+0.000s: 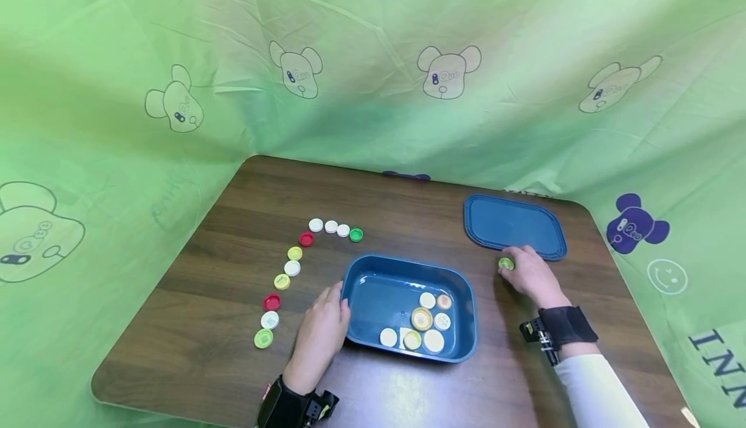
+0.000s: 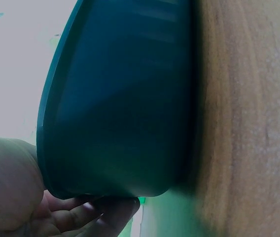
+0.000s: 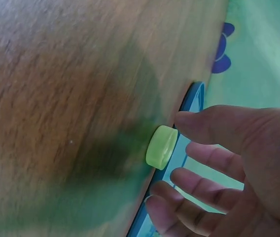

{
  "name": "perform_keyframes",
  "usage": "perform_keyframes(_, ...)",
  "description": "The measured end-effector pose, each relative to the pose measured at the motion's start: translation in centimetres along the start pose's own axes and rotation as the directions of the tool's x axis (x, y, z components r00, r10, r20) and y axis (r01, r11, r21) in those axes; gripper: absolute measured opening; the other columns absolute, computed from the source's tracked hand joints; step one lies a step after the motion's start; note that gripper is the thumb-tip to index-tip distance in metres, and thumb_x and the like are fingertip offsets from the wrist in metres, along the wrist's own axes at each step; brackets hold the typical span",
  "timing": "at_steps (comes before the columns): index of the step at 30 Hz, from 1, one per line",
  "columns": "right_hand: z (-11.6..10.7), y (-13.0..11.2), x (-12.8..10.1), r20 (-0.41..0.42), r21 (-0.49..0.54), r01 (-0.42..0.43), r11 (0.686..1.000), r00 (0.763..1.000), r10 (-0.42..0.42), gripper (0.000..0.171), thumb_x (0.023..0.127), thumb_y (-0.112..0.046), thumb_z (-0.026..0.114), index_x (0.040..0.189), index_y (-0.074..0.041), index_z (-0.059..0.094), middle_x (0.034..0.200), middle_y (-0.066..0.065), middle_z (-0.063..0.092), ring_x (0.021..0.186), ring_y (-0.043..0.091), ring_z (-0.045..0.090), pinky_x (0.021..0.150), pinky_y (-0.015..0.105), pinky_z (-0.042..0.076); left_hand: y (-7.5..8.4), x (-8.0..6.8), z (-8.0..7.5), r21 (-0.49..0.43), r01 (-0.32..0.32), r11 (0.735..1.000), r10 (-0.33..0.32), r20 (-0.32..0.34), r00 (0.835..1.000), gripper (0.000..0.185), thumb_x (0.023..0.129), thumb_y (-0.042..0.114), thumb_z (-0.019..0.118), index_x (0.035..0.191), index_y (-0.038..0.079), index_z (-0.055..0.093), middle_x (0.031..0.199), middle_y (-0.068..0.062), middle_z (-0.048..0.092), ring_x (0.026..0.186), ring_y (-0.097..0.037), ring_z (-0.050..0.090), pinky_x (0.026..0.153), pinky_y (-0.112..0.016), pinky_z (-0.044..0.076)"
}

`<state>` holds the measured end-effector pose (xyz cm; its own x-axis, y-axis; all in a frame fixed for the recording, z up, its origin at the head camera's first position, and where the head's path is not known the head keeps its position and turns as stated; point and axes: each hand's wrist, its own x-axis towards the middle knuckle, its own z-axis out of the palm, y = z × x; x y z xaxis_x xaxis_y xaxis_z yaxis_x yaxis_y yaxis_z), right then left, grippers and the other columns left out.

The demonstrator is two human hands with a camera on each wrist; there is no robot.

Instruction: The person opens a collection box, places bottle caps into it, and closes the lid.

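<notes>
My left hand (image 1: 320, 326) holds the left wall of a blue plastic container (image 1: 373, 292). In the left wrist view the thumb side lies at the container's rim (image 2: 42, 128) and the fingers (image 2: 88, 215) bend round its end. Several white, cream and yellowish bottle caps (image 1: 434, 340) lie inside, mostly toward its right. Right of the container, my right hand (image 1: 531, 276) is at a light green bottle cap (image 1: 506, 263) on the table. The right wrist view shows the thumb tip right at the green cap's edge (image 3: 161, 148), with the other fingers loosely bent and spread apart from it.
A blue lid (image 1: 515, 224) lies flat at the back right, just beyond the green cap. Left of the container, white, red, yellow and green caps (image 1: 293, 268) form a bent line on the brown wooden table (image 1: 204, 324). A green printed curtain (image 1: 361, 117) surrounds the table's back and sides.
</notes>
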<state>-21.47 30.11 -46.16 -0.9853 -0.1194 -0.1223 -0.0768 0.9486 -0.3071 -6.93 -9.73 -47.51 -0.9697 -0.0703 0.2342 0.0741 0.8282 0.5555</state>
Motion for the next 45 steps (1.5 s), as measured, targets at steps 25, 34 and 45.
perform_keyframes(25,0.5,0.9,0.7,-0.014,-0.045,0.013,0.999,1.0,-0.014,0.039,0.09,-0.011,0.068,0.125,0.004,0.064,0.12,0.031,0.056,0.109,0.048,0.054,0.091,0.064,0.047,0.0,0.1,0.2,-0.001,-0.005,1.0,0.005,0.008,1.0,0.034,0.094,0.006,0.067,0.125,-0.009,0.063,0.113,-0.022,0.068,0.099,-0.037,0.069,0.084,-0.052,0.058)
perform_keyframes(34,-0.9,-2.5,-0.6,-0.101,-0.025,0.101,0.995,0.99,-0.103,0.033,0.09,-0.008,0.068,0.121,0.004,0.066,0.12,0.03,0.059,0.112,0.049,0.056,0.091,0.064,0.047,-0.2,0.0,0.2,0.001,-0.011,1.0,0.011,-0.016,1.0,0.034,0.094,0.007,0.067,0.124,-0.009,0.063,0.11,-0.023,0.069,0.096,-0.038,0.069,0.082,-0.052,0.058)
perform_keyframes(45,-2.5,-9.5,-3.0,-0.162,-0.048,0.269,0.962,0.948,-0.273,0.032,0.085,-0.004,0.073,0.117,0.0,0.07,0.112,0.022,0.064,0.098,0.038,0.064,0.079,0.054,0.056,-0.3,0.2,0.2,-0.004,-0.002,1.0,0.002,0.003,1.0,0.034,0.095,0.006,0.066,0.125,-0.009,0.062,0.112,-0.023,0.068,0.098,-0.038,0.069,0.083,-0.052,0.058)
